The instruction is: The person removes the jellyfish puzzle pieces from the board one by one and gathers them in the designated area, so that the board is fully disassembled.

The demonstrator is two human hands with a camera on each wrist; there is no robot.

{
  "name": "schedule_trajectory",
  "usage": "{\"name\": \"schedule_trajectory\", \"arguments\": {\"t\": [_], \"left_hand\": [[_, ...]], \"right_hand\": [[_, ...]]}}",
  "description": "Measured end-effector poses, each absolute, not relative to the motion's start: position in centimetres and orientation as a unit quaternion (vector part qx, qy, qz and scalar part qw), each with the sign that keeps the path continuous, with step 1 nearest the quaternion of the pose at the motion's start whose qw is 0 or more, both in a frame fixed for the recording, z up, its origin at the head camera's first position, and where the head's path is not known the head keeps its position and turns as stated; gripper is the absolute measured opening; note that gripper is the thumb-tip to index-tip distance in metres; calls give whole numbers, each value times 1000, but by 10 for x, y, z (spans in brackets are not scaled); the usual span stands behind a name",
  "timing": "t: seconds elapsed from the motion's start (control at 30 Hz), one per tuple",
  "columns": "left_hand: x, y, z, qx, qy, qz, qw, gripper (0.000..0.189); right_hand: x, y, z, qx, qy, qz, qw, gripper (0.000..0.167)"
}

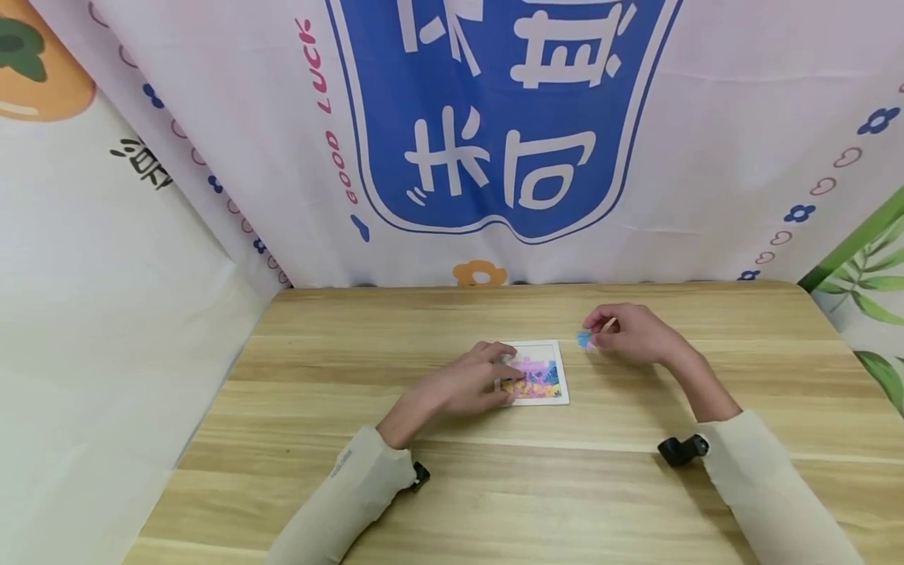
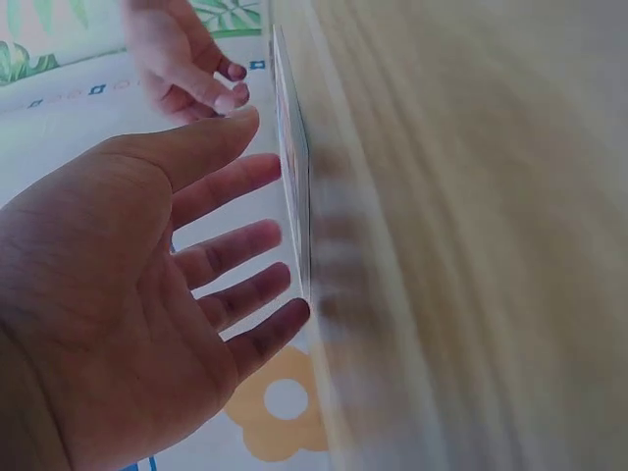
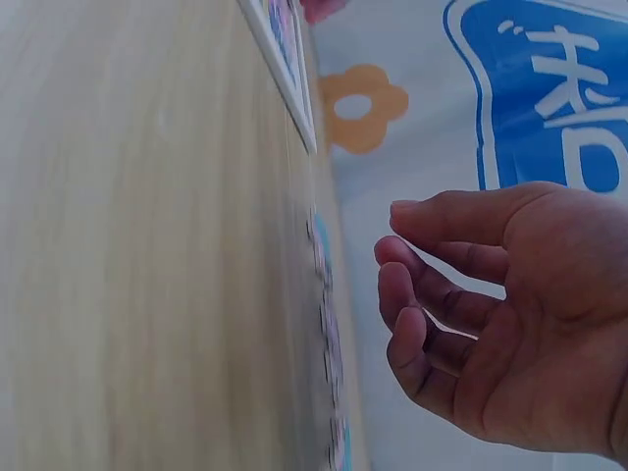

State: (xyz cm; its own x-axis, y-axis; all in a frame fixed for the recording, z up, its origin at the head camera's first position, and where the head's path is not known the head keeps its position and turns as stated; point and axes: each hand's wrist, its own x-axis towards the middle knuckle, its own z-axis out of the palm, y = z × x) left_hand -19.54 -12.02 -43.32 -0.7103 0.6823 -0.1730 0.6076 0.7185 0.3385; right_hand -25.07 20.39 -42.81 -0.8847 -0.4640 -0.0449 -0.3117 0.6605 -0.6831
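A small white-framed jigsaw puzzle [image 1: 537, 351] lies on the table, its lower part filled with a pink, blue and yellow picture and its upper part white. My left hand [image 1: 466, 382] reaches over its left side, fingers spread, with the fingertips at the board [image 2: 293, 157]. To the right, my right hand [image 1: 632, 333] hovers with loosely bent fingers and nothing in its grasp. Beneath it are loose puzzle pieces [image 3: 331, 339] in pale blue and pink, lying in a row along the tabletop. In the head view the hand hides most of them, leaving a blue piece [image 1: 584, 338] visible.
The wooden table [image 1: 537, 486] ends at a hanging printed cloth [image 1: 395, 259] along its far edge. Another white cloth [image 1: 141, 314] borders the left side. A small black wrist camera [image 1: 683, 450] sits by the right cuff.
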Motion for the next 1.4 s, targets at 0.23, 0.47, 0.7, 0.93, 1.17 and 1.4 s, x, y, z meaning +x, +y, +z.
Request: {"name": "schedule_trajectory", "arguments": {"t": [0.23,0.47,0.7,0.93,1.17,1.4], "left_hand": [[-186,-135,-427,379,907,133,124,41],[-176,-142,-423,350,917,117,149,49],[-171,-144,-427,342,919,105,164,56],[-168,-146,-427,355,916,96,164,54],[-165,-146,-425,368,912,86,160,52],[-166,-146,-426,368,911,94,161,51]], "right_hand": [[-248,175,-427,-242,894,-357,117,20],[-246,153,-433,-253,892,-352,132,17],[-244,130,-438,-255,890,-343,160,15],[-240,113,-436,-267,887,-342,161,16],[-238,99,-436,-278,885,-337,159,18],[-237,90,-440,-281,879,-335,190,23]]}}
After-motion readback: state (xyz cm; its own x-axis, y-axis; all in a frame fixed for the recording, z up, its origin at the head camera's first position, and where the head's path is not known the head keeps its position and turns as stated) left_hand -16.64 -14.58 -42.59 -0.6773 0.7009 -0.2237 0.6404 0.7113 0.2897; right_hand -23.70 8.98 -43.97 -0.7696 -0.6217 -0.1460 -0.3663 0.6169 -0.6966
